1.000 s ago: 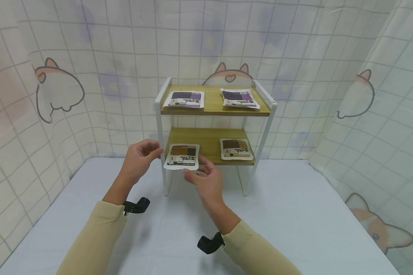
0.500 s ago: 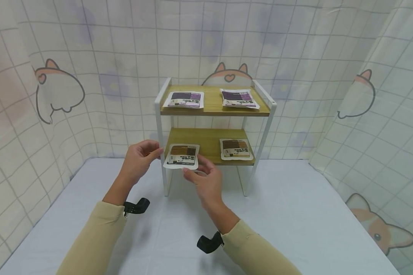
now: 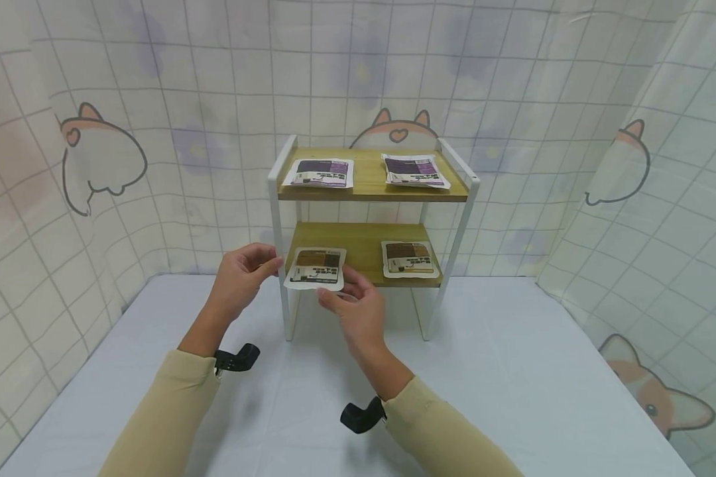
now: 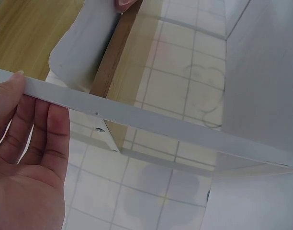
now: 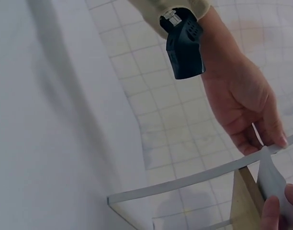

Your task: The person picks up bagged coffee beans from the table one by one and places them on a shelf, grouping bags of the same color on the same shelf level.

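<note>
A white packet with a brown label (image 3: 317, 267) sits at the left front of the lower shelf (image 3: 358, 232), its near edge jutting past the shelf's front. My right hand (image 3: 360, 311) pinches it at the near right corner, thumb on top and fingers beneath. My left hand (image 3: 241, 278) grips the rack's white left post (image 3: 279, 232). In the left wrist view, thumb and fingers of the left hand (image 4: 31, 139) press the post (image 4: 137, 117) from opposite sides. The packet's pale underside (image 4: 82, 48) tilts up from the board there.
Another brown-labelled packet (image 3: 410, 259) lies at the lower shelf's right. Two purple-labelled packets, left (image 3: 321, 173) and right (image 3: 416, 171), lie on the upper shelf (image 3: 368, 179). The rack stands on a white-covered table (image 3: 513, 371) before a checked curtain (image 3: 227, 86).
The packet's near edge has risen slightly, with the right thumb shifting a little up along it. My left hand stays on the post.
</note>
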`<state>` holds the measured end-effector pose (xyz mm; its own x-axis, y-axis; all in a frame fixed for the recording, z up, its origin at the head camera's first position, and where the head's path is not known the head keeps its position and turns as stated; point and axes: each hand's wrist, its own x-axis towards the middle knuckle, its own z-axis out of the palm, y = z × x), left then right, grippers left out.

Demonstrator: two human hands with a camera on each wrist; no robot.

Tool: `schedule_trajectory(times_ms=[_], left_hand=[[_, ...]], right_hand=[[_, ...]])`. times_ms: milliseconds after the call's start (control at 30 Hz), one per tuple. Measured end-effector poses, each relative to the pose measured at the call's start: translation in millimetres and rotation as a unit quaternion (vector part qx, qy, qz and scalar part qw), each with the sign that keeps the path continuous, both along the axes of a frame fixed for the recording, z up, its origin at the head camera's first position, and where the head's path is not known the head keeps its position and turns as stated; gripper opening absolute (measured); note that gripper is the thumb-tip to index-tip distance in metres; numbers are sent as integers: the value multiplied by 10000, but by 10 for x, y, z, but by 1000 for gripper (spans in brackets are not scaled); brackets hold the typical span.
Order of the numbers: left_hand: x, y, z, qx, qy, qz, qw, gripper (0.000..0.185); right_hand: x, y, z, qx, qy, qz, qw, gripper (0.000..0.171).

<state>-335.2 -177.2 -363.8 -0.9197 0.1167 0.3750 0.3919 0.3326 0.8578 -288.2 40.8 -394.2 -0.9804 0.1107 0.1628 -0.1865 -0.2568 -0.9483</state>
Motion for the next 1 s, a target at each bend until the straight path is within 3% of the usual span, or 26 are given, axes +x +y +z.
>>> schedule_trajectory(times_ms=[600, 1000], left_hand=[[8, 9, 12, -40, -22, 43, 10000, 30], [-2, 3, 0, -53, 72, 13, 10000, 29]], right_hand=[[-49, -38, -14, -199, 163, -307, 9992, 60], [-34, -36, -39, 159, 152, -354, 9991, 46]])
